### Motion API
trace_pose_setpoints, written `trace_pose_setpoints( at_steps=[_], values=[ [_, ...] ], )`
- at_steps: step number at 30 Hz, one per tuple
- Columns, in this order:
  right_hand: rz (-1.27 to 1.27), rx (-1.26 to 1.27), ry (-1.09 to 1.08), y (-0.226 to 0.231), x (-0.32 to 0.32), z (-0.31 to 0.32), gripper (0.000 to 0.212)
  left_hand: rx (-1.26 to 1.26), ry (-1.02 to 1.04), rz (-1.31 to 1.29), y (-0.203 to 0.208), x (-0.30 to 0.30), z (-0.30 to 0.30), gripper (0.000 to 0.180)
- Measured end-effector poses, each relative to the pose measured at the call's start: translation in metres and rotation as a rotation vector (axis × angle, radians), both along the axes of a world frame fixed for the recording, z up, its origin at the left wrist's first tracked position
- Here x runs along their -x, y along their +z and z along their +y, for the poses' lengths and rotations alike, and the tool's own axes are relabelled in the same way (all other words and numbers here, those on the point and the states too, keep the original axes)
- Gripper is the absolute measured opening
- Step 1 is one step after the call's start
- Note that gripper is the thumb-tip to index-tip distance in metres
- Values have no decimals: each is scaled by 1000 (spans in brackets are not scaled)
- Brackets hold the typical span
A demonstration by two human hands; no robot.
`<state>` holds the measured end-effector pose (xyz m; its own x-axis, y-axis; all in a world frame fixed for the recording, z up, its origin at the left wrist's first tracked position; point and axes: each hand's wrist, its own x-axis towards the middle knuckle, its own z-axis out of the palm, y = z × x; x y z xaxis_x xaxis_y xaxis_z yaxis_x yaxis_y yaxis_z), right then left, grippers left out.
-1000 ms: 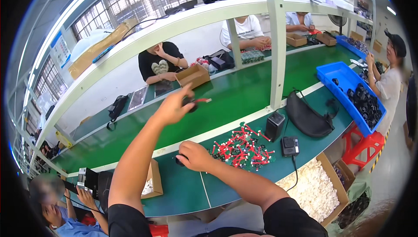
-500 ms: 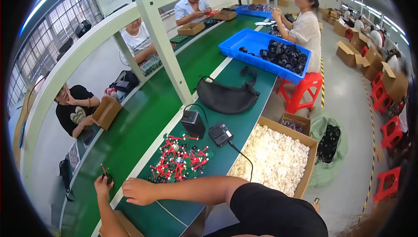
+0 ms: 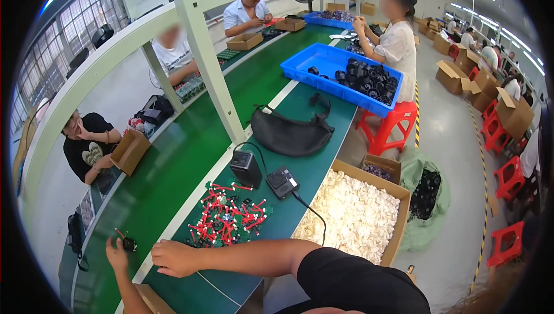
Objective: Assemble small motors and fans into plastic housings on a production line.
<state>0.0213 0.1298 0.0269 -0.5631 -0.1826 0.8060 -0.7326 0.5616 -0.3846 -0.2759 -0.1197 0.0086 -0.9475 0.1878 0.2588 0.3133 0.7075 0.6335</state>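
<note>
On the green belt at the lower left lies a small round black part [image 3: 130, 245] with a red wire standing up from it. Beside it is my left hand [image 3: 117, 259], its fingers raised and apart. My right hand [image 3: 175, 258] is over the near edge of the green table, by the pale rail, with its fingers curled in. What those fingers hold, if anything, is hidden. Just beyond my right forearm sits a pile of small green boards with red wires [image 3: 228, 216].
Behind the pile stand a black box-shaped device [image 3: 246, 168] and a cabled black unit [image 3: 282, 182]. Farther off are a black pouch [image 3: 291, 131] and a blue tray [image 3: 294, 72] of black parts. A carton [image 3: 402, 213] of whitish pieces stands at right. Several people work around the belt.
The round black part has left my left hand's fingers and now rests beside them on the belt. My right hand's fingers have curled in. The whole view has shifted slightly.
</note>
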Motion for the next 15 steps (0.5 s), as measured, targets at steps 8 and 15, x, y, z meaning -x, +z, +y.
trace_pose_setpoints(
  at_steps=[8,15],
  values=[
    [22,49,15,0,-1,-4,23,338,-850,-33,78,-227,59,47],
    [-6,35,1,0,-2,1,20,420,-708,166,45,-258,66,35]
  ],
)
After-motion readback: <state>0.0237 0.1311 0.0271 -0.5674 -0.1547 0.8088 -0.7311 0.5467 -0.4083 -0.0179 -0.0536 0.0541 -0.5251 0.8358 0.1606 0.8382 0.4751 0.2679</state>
